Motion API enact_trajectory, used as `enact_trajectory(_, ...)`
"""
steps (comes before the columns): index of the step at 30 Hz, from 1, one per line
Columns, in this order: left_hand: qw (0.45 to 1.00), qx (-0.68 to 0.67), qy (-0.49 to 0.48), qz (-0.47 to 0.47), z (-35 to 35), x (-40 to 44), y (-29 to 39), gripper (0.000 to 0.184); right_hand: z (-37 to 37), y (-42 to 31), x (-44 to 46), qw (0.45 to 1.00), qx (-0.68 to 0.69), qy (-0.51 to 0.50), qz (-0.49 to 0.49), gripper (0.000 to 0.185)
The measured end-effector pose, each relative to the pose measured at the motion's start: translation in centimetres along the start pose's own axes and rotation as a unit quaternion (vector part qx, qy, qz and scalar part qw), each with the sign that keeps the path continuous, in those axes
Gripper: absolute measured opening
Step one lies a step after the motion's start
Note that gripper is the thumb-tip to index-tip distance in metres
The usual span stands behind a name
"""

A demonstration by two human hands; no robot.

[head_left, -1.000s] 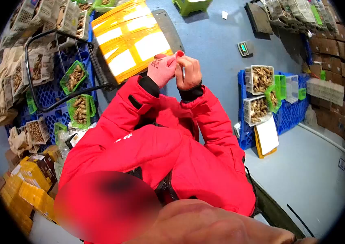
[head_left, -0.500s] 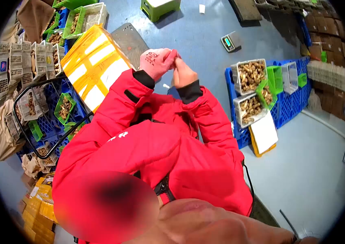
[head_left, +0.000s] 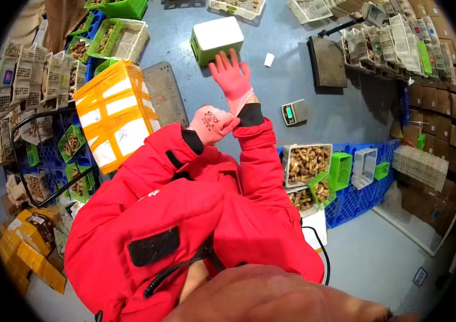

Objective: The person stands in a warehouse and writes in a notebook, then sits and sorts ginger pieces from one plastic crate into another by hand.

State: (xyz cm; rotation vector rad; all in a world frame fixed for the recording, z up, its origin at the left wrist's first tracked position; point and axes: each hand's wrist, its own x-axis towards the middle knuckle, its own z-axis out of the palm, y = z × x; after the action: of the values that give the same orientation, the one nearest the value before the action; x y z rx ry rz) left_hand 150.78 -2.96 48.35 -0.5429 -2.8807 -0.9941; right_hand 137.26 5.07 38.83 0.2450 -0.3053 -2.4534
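Both hands wear pink gloves. My right hand [head_left: 232, 78] is stretched out upward with its fingers apart, just below a green and white stool [head_left: 217, 38]. My left hand [head_left: 213, 124] is closed at the right wrist, its fingers gripping the cuff of the right glove [head_left: 245, 99]. Dark print marks the back of the left glove. A box wrapped in orange tape [head_left: 114, 112] stands to the left of my hands, beside a grey platform [head_left: 165, 96].
Baskets of knobbly brown roots [head_left: 307, 163] sit on a blue pallet [head_left: 346, 209] at right. A small scale [head_left: 294, 112] and a dark platform [head_left: 327, 63] stand on the floor. White crates [head_left: 29, 75] and a black-framed cart [head_left: 14, 155] are at left. Cardboard boxes [head_left: 443, 104] line the far right.
The right hand, bare before, now wears a pink glove and has extended upward with fingers spread. The left hand has moved down to its cuff. The view has shifted, showing more of the stool.
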Motion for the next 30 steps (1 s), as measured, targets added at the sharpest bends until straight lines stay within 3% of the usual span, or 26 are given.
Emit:
enact_trajectory(1,0.999,-0.034,0.008,0.006,0.0,1.6,-0.3,0.034,3.9,0.8,0.7,0.995,-0.056,0.083,-0.026,0.053)
enact_trajectory(3,0.998,-0.039,0.045,0.034,-0.7,4.8,-1.3,0.033,5.0,-1.6,3.1,0.987,-0.123,0.037,-0.094,0.051)
enact_trajectory(5,0.995,-0.081,0.047,0.033,-1.3,6.8,-2.1,0.035,6.1,-3.1,4.6,0.988,-0.131,0.021,-0.081,0.042)
enact_trajectory(7,0.997,-0.05,-0.026,0.048,-3.3,9.9,-2.4,0.037,7.5,-4.9,7.1,0.989,-0.129,-0.046,-0.06,0.037)
enact_trajectory(8,0.995,-0.075,0.018,0.067,-3.2,10.9,-3.0,0.038,7.9,-5.9,7.7,0.984,-0.112,0.006,-0.136,0.036)
enact_trajectory(9,0.994,-0.074,0.034,0.067,-3.0,12.1,-3.8,0.037,8.5,-6.7,8.8,0.971,-0.188,-0.013,-0.15,0.041)
enact_trajectory(11,0.991,-0.119,0.044,0.035,-3.2,13.8,-4.9,0.036,9.6,-8.0,11.5,0.975,-0.199,-0.076,-0.069,0.051)
enact_trajectory(14,0.992,-0.117,0.035,0.007,-3.9,15.8,-6.0,0.035,12.2,-7.4,13.7,0.935,-0.352,0.007,-0.042,0.068)
enact_trajectory(18,0.993,-0.116,0.031,0.007,-3.7,18.9,-8.1,0.035,12.6,-10.3,15.6,0.915,-0.384,0.115,0.038,0.081)
enact_trajectory(22,0.995,-0.097,0.031,0.002,-2.3,23.2,-10.0,0.033,11.4,-14.1,19.8,0.929,-0.355,0.094,0.043,0.085)
enact_trajectory(23,0.997,-0.077,-0.017,-0.013,-2.9,24.7,-10.5,0.031,11.2,-15.1,21.0,0.92,-0.378,0.094,0.045,0.088)
enact_trajectory(26,0.991,-0.122,0.0,-0.048,-4.3,28.4,-11.7,0.029,13.6,-16.8,23.2,0.943,-0.288,0.129,0.102,0.088)
enact_trajectory(27,0.995,-0.087,0.019,-0.045,-4.3,29.3,-12.2,0.029,14.9,-17.5,23.7,0.951,-0.246,0.125,0.141,0.087)
enact_trajectory(28,0.992,-0.106,-0.014,-0.063,-4.7,30.1,-12.1,0.03,15.9,-17.3,23.5,0.933,-0.342,0.029,0.105,0.086)
enact_trajectory(29,0.99,-0.115,-0.036,-0.079,-5.5,31.7,-12.7,0.03,16.6,-17.6,25.0,0.93,-0.354,0.0,0.099,0.085)
enact_trajectory(30,0.993,-0.097,0.012,-0.07,-5.2,32.6,-13.0,0.031,17.3,-17.9,26.5,0.926,-0.364,-0.028,0.091,0.084)
